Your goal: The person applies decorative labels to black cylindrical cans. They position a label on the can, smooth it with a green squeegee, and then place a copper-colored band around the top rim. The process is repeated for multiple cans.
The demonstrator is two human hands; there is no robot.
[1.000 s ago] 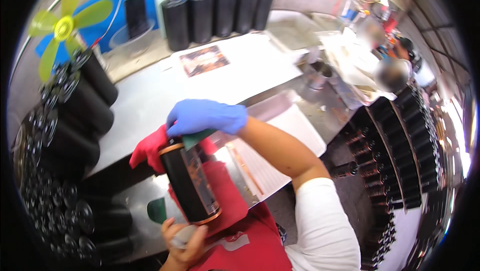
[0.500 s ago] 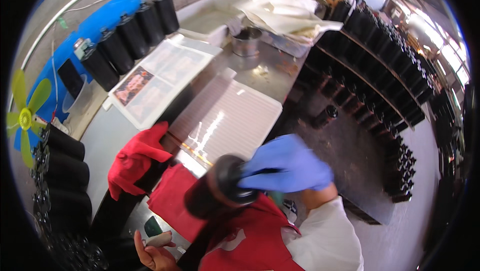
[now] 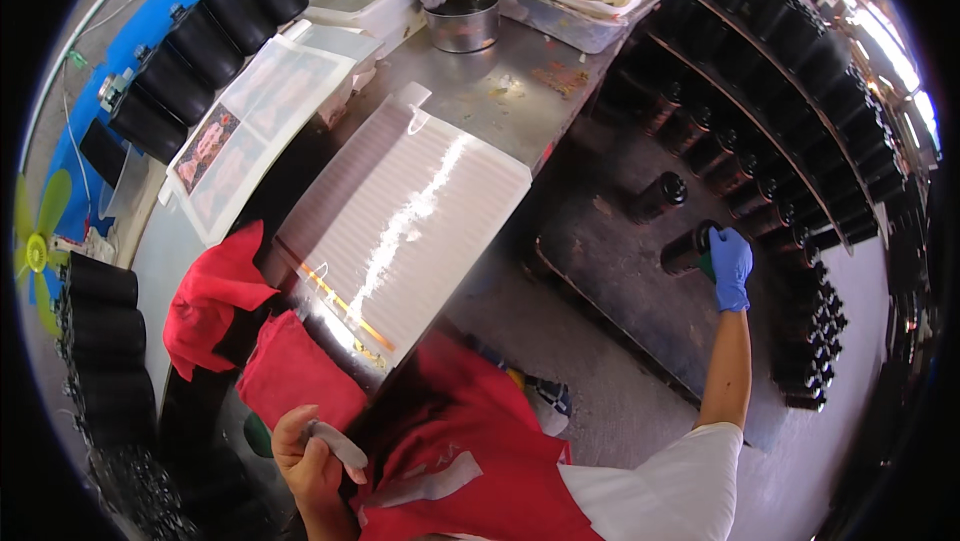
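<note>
Reaching out to the right, my right hand (image 3: pixel 732 266), in a blue glove, is closed on the end of a dark, shiny cylinder (image 3: pixel 686 250) at the dark bench. The glove hides part of that end, and a bit of green shows beside it. A similar cylinder (image 3: pixel 660 195) stands just beyond, with a row of others behind it. Near my body at the lower left, my bare left hand (image 3: pixel 308 461) has its fingers curled round a small pale grey piece (image 3: pixel 338 443), perhaps a pad or wrap. A folded red cloth (image 3: pixel 300 371) lies just beyond it.
A pale striped panel (image 3: pixel 400 221) with a bright reflection lies in front of me. Another red cloth (image 3: pixel 215 296) hangs at its left. A metal pot (image 3: pixel 465 21) stands on the steel table. Shelves of black cylinders curve along the right; a yellow-green fan (image 3: pixel 38 252) is far left.
My right hand has carried the dark cylinder from in front of my body out to the dark bench on the right. My left hand still holds the grey piece. The view has shifted.
</note>
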